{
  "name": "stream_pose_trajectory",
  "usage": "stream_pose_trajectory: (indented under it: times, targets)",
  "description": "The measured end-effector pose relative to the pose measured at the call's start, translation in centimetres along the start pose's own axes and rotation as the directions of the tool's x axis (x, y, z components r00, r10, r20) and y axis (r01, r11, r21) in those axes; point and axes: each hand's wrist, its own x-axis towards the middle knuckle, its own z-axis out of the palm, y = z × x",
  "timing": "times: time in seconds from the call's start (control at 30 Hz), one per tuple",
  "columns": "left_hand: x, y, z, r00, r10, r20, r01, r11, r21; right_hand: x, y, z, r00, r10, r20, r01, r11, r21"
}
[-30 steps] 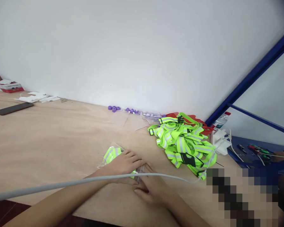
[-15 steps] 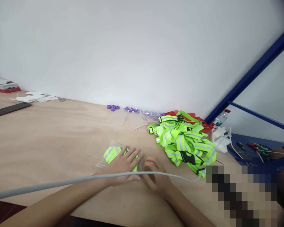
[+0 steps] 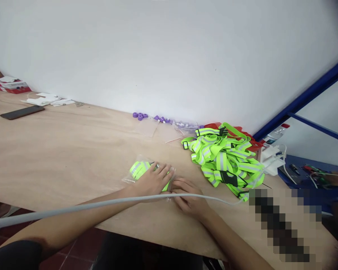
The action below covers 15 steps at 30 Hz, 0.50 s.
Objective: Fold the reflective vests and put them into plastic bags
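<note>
A clear plastic bag (image 3: pixel 129 177) lies on the table, with a folded neon-yellow reflective strap (image 3: pixel 140 169) inside. My left hand (image 3: pixel 153 179) rests across the bag, fingers stretched out over it and slightly apart. At the bag's right end is my right hand (image 3: pixel 190 197), its fingers curled and closed at the plastic edge. Its fingertips are partly hidden, and a grey cable crosses in front of both hands. Right of them sits a tangled heap of the same kind of reflective straps (image 3: pixel 221 159) with black buckles.
Purple caps (image 3: pixel 140 116) and small clear bags (image 3: pixel 146 129) lie along the wall. A dark phone-like slab (image 3: pixel 22 112), white papers (image 3: pixel 45 100) and a red-white box (image 3: pixel 11 85) are at left. A grey cable (image 3: pixel 101 204) spans the foreground. At right stand a bottle (image 3: pixel 277 134) and blue frame (image 3: pixel 304 101).
The head view has tilted, showing more floor below. My right hand has moved in against the bag's right end, its fingers now closed at the plastic. My left hand stays on the bag.
</note>
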Motion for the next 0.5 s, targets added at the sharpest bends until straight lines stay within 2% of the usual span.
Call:
stream_pose_trajectory:
  times: [0.07,0.2,0.27,0.37,0.5]
  targets:
    - [0.06,0.12,-0.25,1.0,0.014,0.002,-0.014,0.999,0.039,-0.12,0.01,0.08,0.999,0.009,-0.043,-0.009,1.0,-0.014]
    - [0.13,0.27,-0.32,0.999,0.036,0.0,-0.036,0.995,0.089,-0.27,0.14,0.18,0.984,0.147,-0.099,-0.154,0.986,-0.062]
    - [0.23,0.41,-0.08,0.999,0.034,-0.006,-0.033,0.994,0.108,-0.3,0.29,0.18,0.978,0.188,-0.087,-0.195,0.978,-0.078]
    - [0.43,0.67,0.29,0.999,0.03,-0.016,-0.028,0.994,0.109,-0.32,0.47,0.2,0.984,0.174,-0.032,-0.176,0.981,-0.083]
    - [0.52,0.43,0.45,0.998,0.039,-0.052,-0.038,0.999,0.028,-0.41,0.57,0.33,0.982,0.186,-0.018,-0.186,0.981,-0.049]
